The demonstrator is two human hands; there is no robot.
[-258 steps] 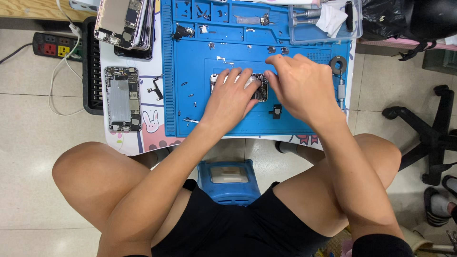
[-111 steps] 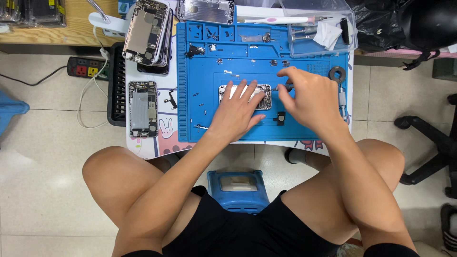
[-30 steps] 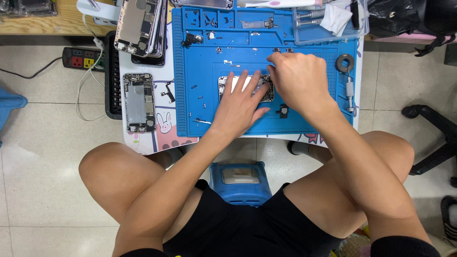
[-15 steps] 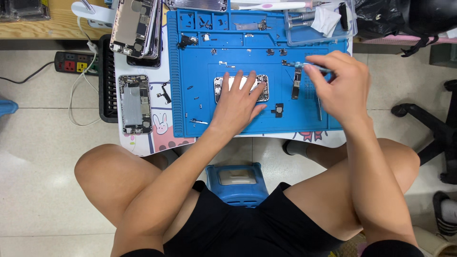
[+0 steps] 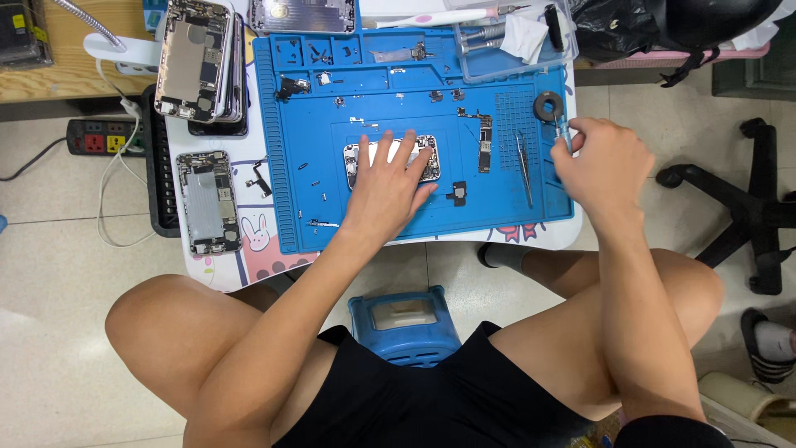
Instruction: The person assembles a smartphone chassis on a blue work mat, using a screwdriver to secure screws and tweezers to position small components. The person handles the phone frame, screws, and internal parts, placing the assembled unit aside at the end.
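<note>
Blue mat (image 5: 390,232), phone shell pinned, right hand gone off to the mat's edge

So the left hand (image 5: 388,187) lay flat with fingers spread on the opened phone shell (image 5: 391,159) at the mat's middle, pressing it down rather than gripping. Half a second before, the right hand (image 5: 599,162) was hovering over the small logic board (image 5: 484,139); here it had swung out to 3 o'clock, at the mat's right edge, fingers pinched round a slim screwdriver (image 5: 564,131) just below the black ring (image 5: 548,105). The board sat bare on the mat, at 3 o'clock of the shell, tweezers (image 5: 524,166) lying beside it. My read: board was out and a tool was being fetched or swapped. A second before, both hands were crowded over the shell. Spare shells (image 5: 204,197) stayed at 9 o'clock.
</note>
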